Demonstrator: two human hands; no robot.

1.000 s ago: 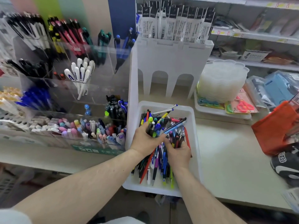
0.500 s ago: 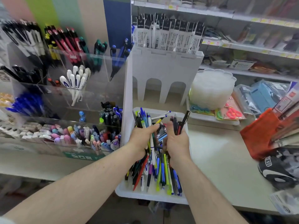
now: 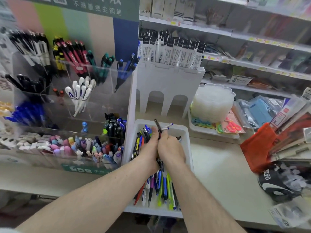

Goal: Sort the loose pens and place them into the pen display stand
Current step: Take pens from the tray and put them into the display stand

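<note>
Over the white plastic tray (image 3: 184, 132) of loose pens (image 3: 161, 185), the left hand (image 3: 149, 148) and right hand (image 3: 170, 148) each close their grip round a pen bundle, probably sorting by kind. The clear acrylic display stand (image 3: 94, 101) waits at ten o'clock on the desk (image 3: 222, 167).

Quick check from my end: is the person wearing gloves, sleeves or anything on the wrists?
No gloves: the left hand and right hand are bare, as are both forearms. No watch, ring or band shows. A bit of pale sleeve shows at the frame's bottom left corner.

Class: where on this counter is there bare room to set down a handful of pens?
Bare beige counter lies between the white plastic tray and the orange pouch. The tray is crowded with pens; the clear acrylic display stand fills the left.
</note>
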